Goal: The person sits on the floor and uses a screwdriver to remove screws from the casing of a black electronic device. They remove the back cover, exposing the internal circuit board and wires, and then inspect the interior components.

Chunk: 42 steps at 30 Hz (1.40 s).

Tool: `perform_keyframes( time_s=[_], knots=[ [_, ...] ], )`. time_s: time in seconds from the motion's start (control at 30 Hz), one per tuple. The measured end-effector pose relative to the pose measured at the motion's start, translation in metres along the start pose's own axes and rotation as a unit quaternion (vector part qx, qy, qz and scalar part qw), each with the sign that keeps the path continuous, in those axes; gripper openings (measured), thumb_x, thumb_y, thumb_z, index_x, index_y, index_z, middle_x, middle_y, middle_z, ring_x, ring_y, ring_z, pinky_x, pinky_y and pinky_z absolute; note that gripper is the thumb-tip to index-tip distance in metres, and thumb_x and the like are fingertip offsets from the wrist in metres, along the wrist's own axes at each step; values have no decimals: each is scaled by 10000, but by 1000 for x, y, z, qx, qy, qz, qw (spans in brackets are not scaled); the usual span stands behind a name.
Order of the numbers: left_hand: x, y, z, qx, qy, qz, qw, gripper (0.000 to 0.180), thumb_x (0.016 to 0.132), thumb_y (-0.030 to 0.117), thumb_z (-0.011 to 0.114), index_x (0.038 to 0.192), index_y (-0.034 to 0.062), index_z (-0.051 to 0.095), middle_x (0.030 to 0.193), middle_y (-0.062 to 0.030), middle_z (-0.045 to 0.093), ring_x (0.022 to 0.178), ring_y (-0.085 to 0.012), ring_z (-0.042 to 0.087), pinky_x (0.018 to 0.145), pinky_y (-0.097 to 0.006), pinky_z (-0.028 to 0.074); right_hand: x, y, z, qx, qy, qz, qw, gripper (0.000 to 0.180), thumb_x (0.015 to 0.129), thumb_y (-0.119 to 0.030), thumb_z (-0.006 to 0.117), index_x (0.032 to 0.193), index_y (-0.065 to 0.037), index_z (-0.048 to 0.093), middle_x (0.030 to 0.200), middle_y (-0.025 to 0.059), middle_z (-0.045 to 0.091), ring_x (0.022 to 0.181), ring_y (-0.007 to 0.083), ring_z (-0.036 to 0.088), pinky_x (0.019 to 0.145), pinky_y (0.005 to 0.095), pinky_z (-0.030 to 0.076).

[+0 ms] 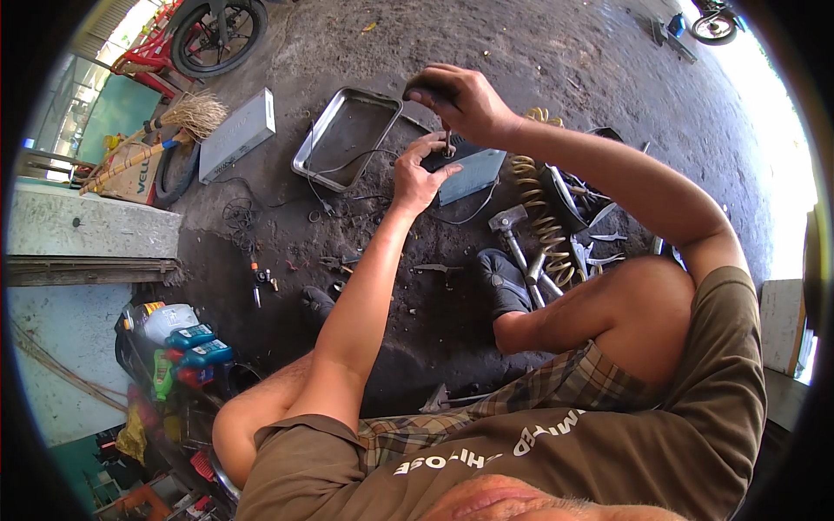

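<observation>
Ahead of me, my right hand [465, 104] is closed over the top of an upright tool with a thin metal shaft [447, 141]; the fist hides its handle, so its kind does not show. Just below, my left hand [419, 175] curls its fingers and thumb around the lower end of that shaft. What sits between those fingers is too small and dark to name. Beside the left hand lies a grey-blue box-like metal case [473, 175] on the ground, partly covered by both hands. A thin dark cable runs close by.
A metal tray [306, 161] and a flat grey case [239, 137] lie on the dark dirt floor. Nearer are a hammer [507, 220], a yellowish coil spring [547, 230] and pliers [599, 259]. Bottles [204, 352] stand at left, a broom [195, 115] and motorcycle wheel [219, 39] farther off.
</observation>
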<state>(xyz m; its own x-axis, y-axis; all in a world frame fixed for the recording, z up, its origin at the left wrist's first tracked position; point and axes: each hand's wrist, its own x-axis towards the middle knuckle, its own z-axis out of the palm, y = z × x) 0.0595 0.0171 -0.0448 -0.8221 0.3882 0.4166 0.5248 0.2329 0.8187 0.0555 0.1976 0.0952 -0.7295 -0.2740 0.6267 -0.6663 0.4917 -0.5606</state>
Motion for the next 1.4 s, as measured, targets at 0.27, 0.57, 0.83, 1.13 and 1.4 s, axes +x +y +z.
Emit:
perform_keyframes(
  time_s=[0.27, 0.57, 0.83, 1.13, 1.4],
  knots=[
    [-2, -2, 2, 8, -5, 14, 1000, 340, 739, 107, 949, 1039, 47, 800, 1300, -140, 755, 1258, -317, 689, 1089, -425, 531, -4, -3, 10, -55, 33, 2, 998, 175, 1020, -164, 720, 1121, -21, 706, 1011, 189, 656, 906, 410, 701, 796, 472, 571],
    [1, -5, -3, -6, -18, -24, 1000, 422, 727, 123, 959, 1098, 46, 772, 1230, -142, 758, 1231, -317, 698, 1080, -427, 535, 2, -20, -3, -267, -124, -8, 956, 217, 926, -131, 743, 1080, -5, 657, 975, 212, 698, 860, 405, 760, 728, 490, 619],
    [4, -7, -5, 93, 8, 26, 995, 617, 741, 204, 978, 1266, 5, 721, 1242, -180, 760, 1196, -342, 721, 1057, -429, 552, 14, -11, -11, -292, -190, 23, 937, 273, 904, -237, 788, 1031, -28, 665, 830, 193, 749, 851, 399, 766, 719, 532, 598],
    [4, -13, -4, 103, -5, -5, 995, 633, 725, 230, 988, 1259, 9, 729, 1255, -190, 755, 1195, -359, 717, 1047, -436, 557, 12, -10, -7, -235, -175, 9, 956, 245, 821, -92, 774, 1039, -41, 677, 860, 178, 748, 846, 409, 755, 743, 539, 575],
    [8, -7, -10, 112, -18, -46, 992, 609, 723, 252, 988, 1215, 7, 725, 1223, -203, 753, 1164, -391, 717, 1008, -454, 561, 31, -8, -18, -117, -293, -158, 936, 245, 874, -103, 791, 1066, -19, 664, 912, 148, 708, 908, 393, 729, 802, 524, 558]
  ],
)
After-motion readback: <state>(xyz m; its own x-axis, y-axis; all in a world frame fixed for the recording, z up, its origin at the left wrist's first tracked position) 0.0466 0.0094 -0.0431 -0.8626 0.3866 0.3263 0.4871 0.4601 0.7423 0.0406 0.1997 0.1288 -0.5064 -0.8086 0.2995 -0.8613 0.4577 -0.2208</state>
